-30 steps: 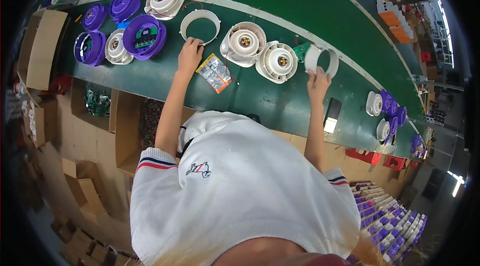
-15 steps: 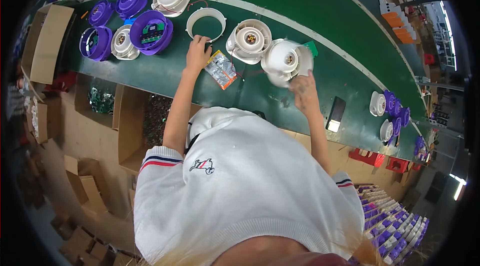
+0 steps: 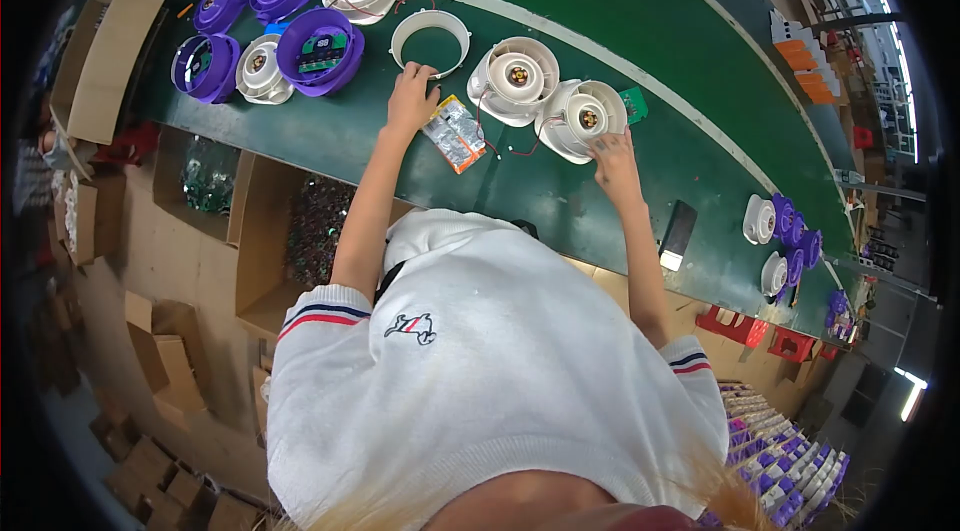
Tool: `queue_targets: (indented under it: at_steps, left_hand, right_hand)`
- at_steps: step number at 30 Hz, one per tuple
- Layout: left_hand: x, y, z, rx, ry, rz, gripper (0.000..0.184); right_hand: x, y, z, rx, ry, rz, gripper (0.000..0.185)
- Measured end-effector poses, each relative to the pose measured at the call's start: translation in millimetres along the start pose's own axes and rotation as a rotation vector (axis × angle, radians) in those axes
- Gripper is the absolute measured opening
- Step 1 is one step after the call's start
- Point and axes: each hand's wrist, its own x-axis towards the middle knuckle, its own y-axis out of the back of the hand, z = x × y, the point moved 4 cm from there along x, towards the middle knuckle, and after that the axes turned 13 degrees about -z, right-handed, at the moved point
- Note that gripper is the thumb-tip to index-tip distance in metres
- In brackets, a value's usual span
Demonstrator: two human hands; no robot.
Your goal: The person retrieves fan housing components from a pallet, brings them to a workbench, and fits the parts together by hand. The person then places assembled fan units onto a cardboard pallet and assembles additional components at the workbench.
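The print on the silver pouch is too small to read; pale marks on the circuit board in the large purple bowl look like digits, perhaps 88. An animal figure, outlined dark with touches of red, decorates the chest of the white shirt

The right fan sits on the green table, touching or nearly touching the left fan. Both face upward, their brass-coloured centres showing; being round on top, they give no clear long axis. The right hand bends its fingers over the near right part of the right fan's rim; whether they clamp it or only press, I cannot tell

The white ring lies with its opening upward, and the left hand has its fingertips at the near edge; whether they pinch it, I cannot tell. The pouch lies near that hand, its long axis slanting from far left to near right. A small green board lies just beside the right fan, on its far right side
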Motion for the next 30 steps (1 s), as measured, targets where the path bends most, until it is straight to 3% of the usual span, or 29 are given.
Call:
queue_targets:
  at_steps: [16,18,25,30]
  left_hand:
    - [0.7,-2.0,0.2,0.034,0.007,-0.012,0.027]
    - [1.3,-1.8,1.9,0.041,0.018,-0.004,0.025]
    - [2.5,0.9,-5.3,-0.015,-0.015,0.005,0.018]
    - [-2.5,30.7,22.3,-0.047,-0.065,-0.079,0.026]
  right_hand:
    - [-4.8,-1.1,-3.6,-0.118,-0.007,-0.099,0.038]
    - [-3.2,-5.6,-3.0,-0.207,-0.076,-0.194,0.043]
    - [-36.2,-7.6,10.3,-0.157,-0.165,-0.171,0.044]
    - [-66.6,-12.0,29.0,-0.196,-0.249,-0.192,0.046]
